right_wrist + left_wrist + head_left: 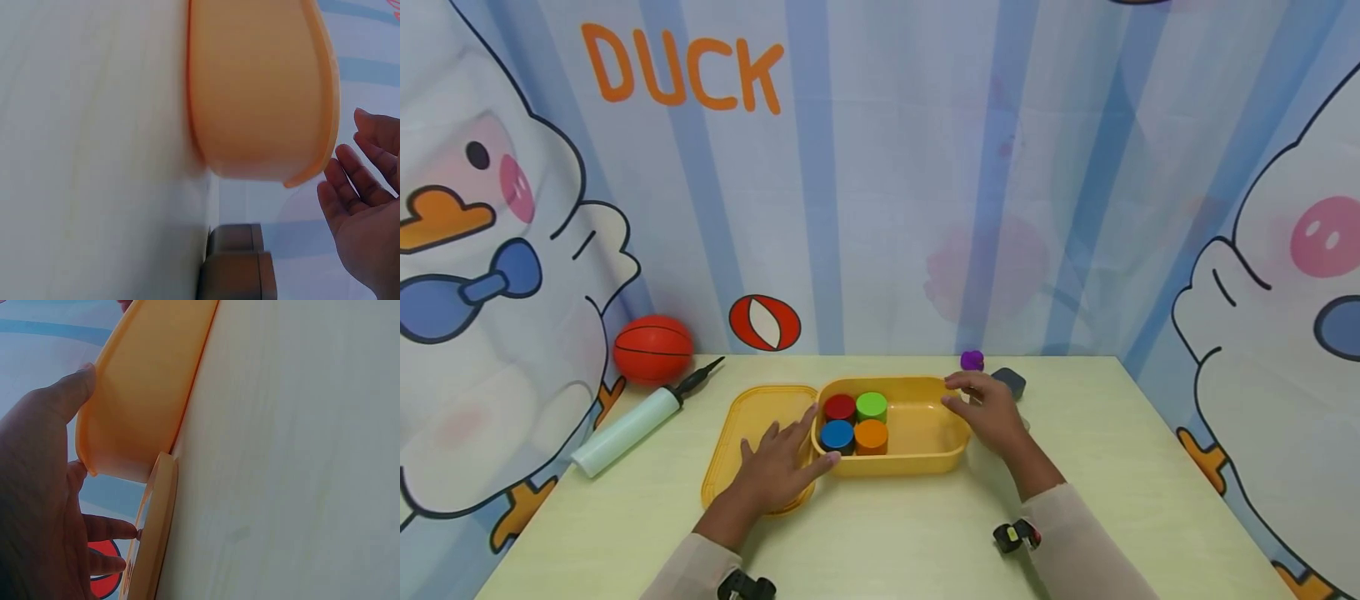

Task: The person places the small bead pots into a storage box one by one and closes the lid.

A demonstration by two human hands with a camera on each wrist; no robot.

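Observation:
A yellow plastic box (895,467) stands on the table, its left half holding a red cylinder (840,407), a green one (872,406), a blue one (837,436) and an orange one (871,436). My left hand (778,467) touches the box's left end, its thumb (78,387) at the near rim and its forefinger at the corner. The other fingers spread over a yellow lid (156,537) lying flat to the left. Loosely bent, the fingers of my right hand (988,412) hover by the box's right end, holding nothing.
Behind the right hand are a dark grey block (1010,382) and a small purple object (972,360); the right wrist view shows two dark blocks (240,275). To the left lie a pale green hand pump (628,429) and a red ball (653,349). A printed curtain (880,208) hangs behind.

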